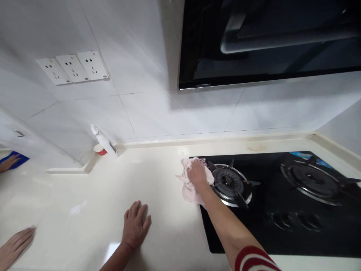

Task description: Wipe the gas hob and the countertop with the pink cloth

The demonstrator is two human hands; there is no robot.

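Observation:
My right hand [197,173] presses down on a crumpled pale pink cloth [191,192], its fingers bent over the fabric. The cloth lies across the left edge of the black gas stove [262,226], partly on the counter, right beside the left burner [228,182]. Resting on the pale countertop [160,177] to the left of the stove, my left hand [135,225] has its fingers apart and holds nothing. The part of the cloth under my right palm is hidden.
A white spray bottle [104,141] and a red-and-white cup [99,149] stand by the wall. At the left, another person's hand [17,244] lies on the counter and their other hand [9,162] is on a blue cloth [20,161]. A black range hood [267,41] overhangs the stove.

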